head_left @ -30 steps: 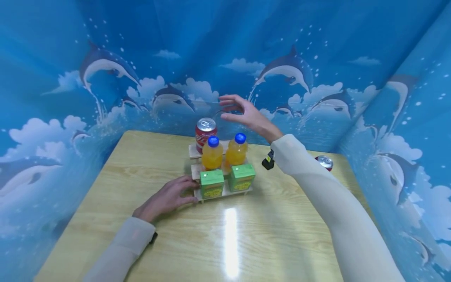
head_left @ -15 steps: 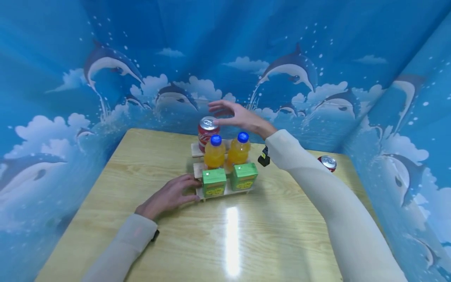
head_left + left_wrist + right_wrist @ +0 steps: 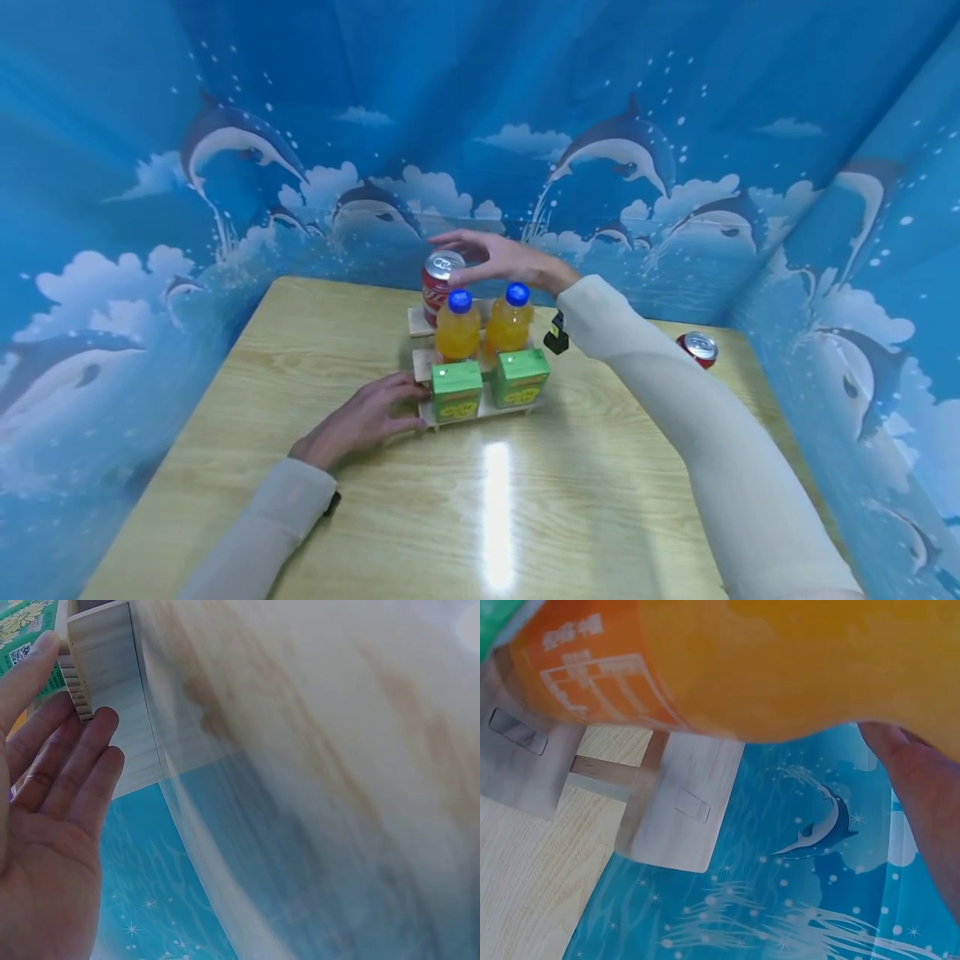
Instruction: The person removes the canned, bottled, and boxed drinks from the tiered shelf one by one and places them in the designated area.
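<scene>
Nearest, the left hand (image 3: 360,422), fingers loosely extended, touches the left end of the wooden rack (image 3: 422,363). Past green cartons (image 3: 457,400) and orange bottles (image 3: 458,335), the red can (image 3: 433,295) stands upright on the far tier's left; the right hand (image 3: 498,257) curves thumb and fingers round its top. Probably stiff but slick, best held below the rim. Farther, the glossy bench (image 3: 322,333) meets a blue dolphin-print backdrop (image 3: 442,108).

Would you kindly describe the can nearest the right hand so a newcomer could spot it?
On the light wooden table, find the stepped wooden rack. A red can with a silver top stands at the left end of its rear tier, by the right hand. It is the rack's only can, unlike the blue-capped orange bottles and green boxes in front.
</scene>
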Action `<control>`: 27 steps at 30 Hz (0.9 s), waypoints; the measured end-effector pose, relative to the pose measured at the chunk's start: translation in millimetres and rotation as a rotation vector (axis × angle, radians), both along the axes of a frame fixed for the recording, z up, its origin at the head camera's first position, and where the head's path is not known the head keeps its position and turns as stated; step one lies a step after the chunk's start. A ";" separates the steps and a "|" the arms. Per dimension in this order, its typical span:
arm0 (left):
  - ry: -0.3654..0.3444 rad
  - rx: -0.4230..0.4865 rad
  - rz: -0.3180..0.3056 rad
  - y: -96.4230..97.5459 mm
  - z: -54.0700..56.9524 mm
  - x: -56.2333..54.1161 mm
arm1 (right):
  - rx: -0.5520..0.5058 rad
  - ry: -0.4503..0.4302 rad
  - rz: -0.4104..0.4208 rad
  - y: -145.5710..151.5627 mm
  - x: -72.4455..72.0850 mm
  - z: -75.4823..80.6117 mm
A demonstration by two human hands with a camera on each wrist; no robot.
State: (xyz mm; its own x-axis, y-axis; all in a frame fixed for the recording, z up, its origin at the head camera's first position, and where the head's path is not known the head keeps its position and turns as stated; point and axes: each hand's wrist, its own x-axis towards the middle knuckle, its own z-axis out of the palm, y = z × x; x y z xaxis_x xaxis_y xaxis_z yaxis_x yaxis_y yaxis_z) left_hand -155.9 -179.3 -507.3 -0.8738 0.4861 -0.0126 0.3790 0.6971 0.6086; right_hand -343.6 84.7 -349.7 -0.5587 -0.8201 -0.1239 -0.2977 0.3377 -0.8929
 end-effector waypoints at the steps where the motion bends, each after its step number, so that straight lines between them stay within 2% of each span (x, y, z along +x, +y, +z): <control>1: -0.005 0.000 0.002 0.1 -0.2 0.0 | 0.003 -0.004 0.006 -0.3 -0.4 -0.6; 12: 0.015 0.001 -0.004 -0.1 -1.3 -0.7 | -0.027 -0.054 0.097 -5.7 -7.9 -9.0; 17: 0.012 0.008 -0.006 0.5 -1.1 -0.1 | -0.036 -0.039 0.131 -6.0 -10.9 -12.7; 27: 0.029 0.040 -0.008 0.8 -1.1 0.4 | -0.030 -0.025 0.096 -8.5 -10.0 -12.2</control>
State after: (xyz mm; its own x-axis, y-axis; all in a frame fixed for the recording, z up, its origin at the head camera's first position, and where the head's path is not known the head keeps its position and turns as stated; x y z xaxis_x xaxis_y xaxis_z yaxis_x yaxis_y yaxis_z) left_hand -155.5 -178.5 -508.3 -0.8694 0.4929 0.0327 0.4028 0.6689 0.6248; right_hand -353.6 76.2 -361.9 -0.4745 -0.8732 -0.1111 -0.3050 0.2814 -0.9098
